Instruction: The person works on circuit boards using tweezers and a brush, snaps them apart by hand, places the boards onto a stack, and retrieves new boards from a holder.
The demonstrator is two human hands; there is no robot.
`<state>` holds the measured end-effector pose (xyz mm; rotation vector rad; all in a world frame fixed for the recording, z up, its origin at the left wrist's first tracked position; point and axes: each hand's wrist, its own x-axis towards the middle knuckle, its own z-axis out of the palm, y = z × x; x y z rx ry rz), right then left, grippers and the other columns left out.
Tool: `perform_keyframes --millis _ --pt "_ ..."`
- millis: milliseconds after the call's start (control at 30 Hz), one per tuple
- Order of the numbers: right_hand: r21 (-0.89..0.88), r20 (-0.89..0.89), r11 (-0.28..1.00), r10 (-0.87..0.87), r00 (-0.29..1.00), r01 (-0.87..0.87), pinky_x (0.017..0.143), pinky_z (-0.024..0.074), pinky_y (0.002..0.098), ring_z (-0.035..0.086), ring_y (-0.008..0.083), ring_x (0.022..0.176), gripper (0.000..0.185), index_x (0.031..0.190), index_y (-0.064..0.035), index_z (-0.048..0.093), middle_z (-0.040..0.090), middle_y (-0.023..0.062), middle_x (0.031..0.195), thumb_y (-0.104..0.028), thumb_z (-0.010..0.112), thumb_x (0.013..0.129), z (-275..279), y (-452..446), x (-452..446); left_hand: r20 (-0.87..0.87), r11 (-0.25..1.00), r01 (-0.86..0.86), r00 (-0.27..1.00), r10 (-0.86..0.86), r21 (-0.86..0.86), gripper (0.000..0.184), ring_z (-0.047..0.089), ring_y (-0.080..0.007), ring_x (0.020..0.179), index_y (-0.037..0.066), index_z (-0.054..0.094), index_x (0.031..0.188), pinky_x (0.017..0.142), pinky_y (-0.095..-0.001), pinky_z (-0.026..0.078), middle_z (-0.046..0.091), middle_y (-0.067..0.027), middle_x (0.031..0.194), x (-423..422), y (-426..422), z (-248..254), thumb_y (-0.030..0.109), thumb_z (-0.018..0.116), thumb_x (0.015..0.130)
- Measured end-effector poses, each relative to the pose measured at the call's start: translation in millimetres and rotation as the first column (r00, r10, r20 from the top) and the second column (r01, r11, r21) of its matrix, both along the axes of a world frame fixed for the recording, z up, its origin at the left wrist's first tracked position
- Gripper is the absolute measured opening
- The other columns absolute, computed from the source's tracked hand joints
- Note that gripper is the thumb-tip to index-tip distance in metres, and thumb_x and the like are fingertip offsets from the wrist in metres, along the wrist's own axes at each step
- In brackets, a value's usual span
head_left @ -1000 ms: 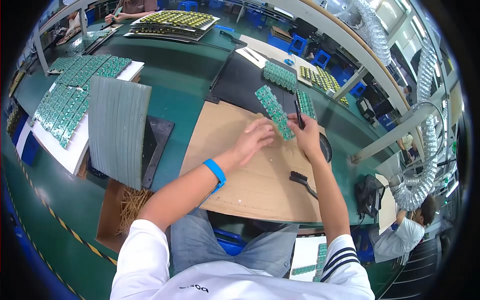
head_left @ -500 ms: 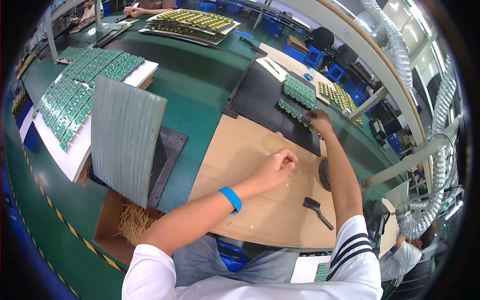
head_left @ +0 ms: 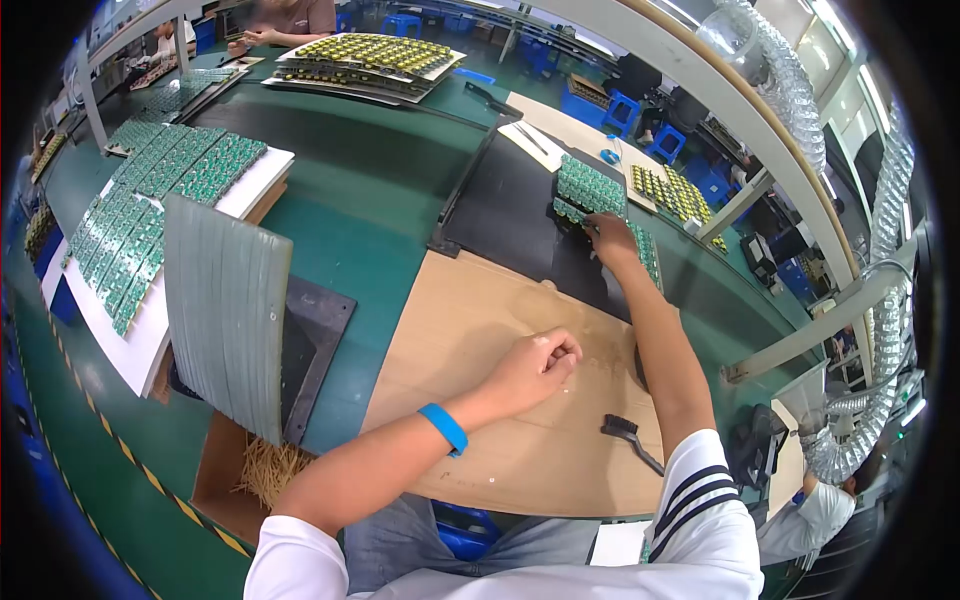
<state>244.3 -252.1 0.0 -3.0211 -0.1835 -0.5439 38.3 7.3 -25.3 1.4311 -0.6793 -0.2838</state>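
My right hand (head_left: 612, 240) reaches far out over the black mat (head_left: 505, 205), its fingers closed around a narrow strip of green circuit boards (head_left: 568, 211). That strip lies along the near edge of a larger green circuit board panel (head_left: 592, 186). More green boards (head_left: 646, 258) show behind my right wrist, partly covered by the forearm. My left hand (head_left: 542, 364) hovers over the brown cardboard sheet (head_left: 440, 310) with its fingers curled in; whatever may be inside them is hidden. A black brush (head_left: 632, 440) lies on the cardboard, right of my left hand.
Left stands an upright stack of grey-green slats (head_left: 225, 315) beside white sheets loaded with circuit boards (head_left: 120, 250). Below is a box of thin wooden sticks (head_left: 268, 470). Yellow-topped parts (head_left: 375, 55) are stacked at the back; another person's hands (head_left: 255, 38) appear behind them.
My right hand has moved left and toward me with the strip, which now lies against the larger panel. Boards behind my wrist have come into view. My left hand has moved slightly left and down.
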Motion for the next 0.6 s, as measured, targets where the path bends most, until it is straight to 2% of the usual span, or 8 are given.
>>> perform_keyframes --millis 67,200,467,600 --pt "-0.011 -0.004 0.999 -0.041 0.999 0.041 0.089 0.0525 0.0474 0.065 0.0376 0.106 0.027 0.115 -0.0126 0.072 0.070 0.0140 0.110 -0.020 0.070 0.089 1 -3 6 -0.058 1.000 0.013 0.998 -0.013 -0.013 0.014 0.065 -0.0104 0.079 0.001 0.060 0.108 0.072 -0.0273 0.053 0.065 -0.0033 0.087 1 1 0 0.011 0.056 0.100" --pt "-0.105 -0.079 0.992 -0.071 0.994 0.063 0.089 0.0527 0.0479 0.065 0.0374 0.106 0.025 0.115 -0.0152 0.071 0.069 0.0126 0.111 -0.020 0.067 0.091 3 -8 23 -0.028 0.999 0.008 1.000 -0.007 0.033 0.014 0.066 -0.0109 0.079 0.001 0.060 0.108 0.072 -0.0271 0.054 0.065 -0.0032 0.087 1 2 1 0.012 0.055 0.101" --pt "-0.119 0.013 0.992 -0.042 0.999 0.043 0.089 0.0531 0.0481 0.065 0.0366 0.106 0.025 0.118 -0.0150 0.069 0.068 0.0121 0.113 -0.019 0.064 0.094 -5 -16 28 -0.063 0.999 0.033 0.998 -0.031 0.036 0.014 0.066 -0.0111 0.079 0.001 0.059 0.109 0.073 -0.0275 0.055 0.064 -0.0036 0.088 4 2 1 0.013 0.054 0.102" --pt "-0.035 0.091 0.999 -0.018 0.996 0.021 0.085 0.0539 0.0500 0.066 0.0372 0.103 0.016 0.105 -0.0121 0.070 0.066 0.0151 0.109 -0.017 0.063 0.091 -12 -18 29 -0.068 0.998 0.032 0.997 -0.029 0.057 0.015 0.065 -0.0111 0.080 0.001 0.059 0.109 0.073 -0.0275 0.055 0.064 -0.0039 0.089 4 3 2 0.013 0.054 0.102"
